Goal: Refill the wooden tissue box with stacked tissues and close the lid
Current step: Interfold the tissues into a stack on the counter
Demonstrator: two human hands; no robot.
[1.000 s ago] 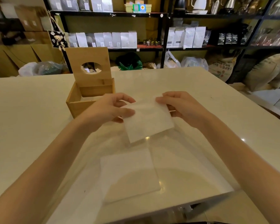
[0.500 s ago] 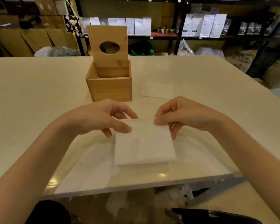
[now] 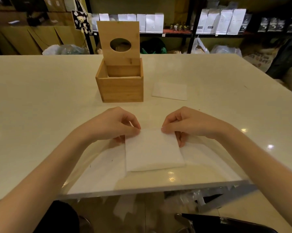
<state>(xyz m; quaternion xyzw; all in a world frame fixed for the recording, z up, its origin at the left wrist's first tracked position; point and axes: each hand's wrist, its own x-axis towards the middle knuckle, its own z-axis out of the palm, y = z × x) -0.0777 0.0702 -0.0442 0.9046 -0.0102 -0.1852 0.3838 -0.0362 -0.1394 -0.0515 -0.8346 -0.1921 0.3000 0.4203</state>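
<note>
A white folded tissue (image 3: 153, 150) lies on a stack near the table's front edge. My left hand (image 3: 113, 125) pinches its upper left corner and my right hand (image 3: 187, 123) pinches its upper right corner. The wooden tissue box (image 3: 123, 88) stands further back on the table, and its lid (image 3: 119, 42), with an oval hole, is upright at the rear. I cannot see the bottom of the box. Another white tissue (image 3: 169, 91) lies flat to the right of the box.
A clear plastic wrapper (image 3: 94, 175) spreads under the stack at the front edge of the cream table (image 3: 41, 101). Shelves with white bags (image 3: 226, 21) and cardboard boxes stand behind the table. A dark bag (image 3: 226, 222) sits below the front edge.
Both hands brought the tissue down from in front of the box toward the front edge and onto the stack. The view tilted, so the box now appears further back.
</note>
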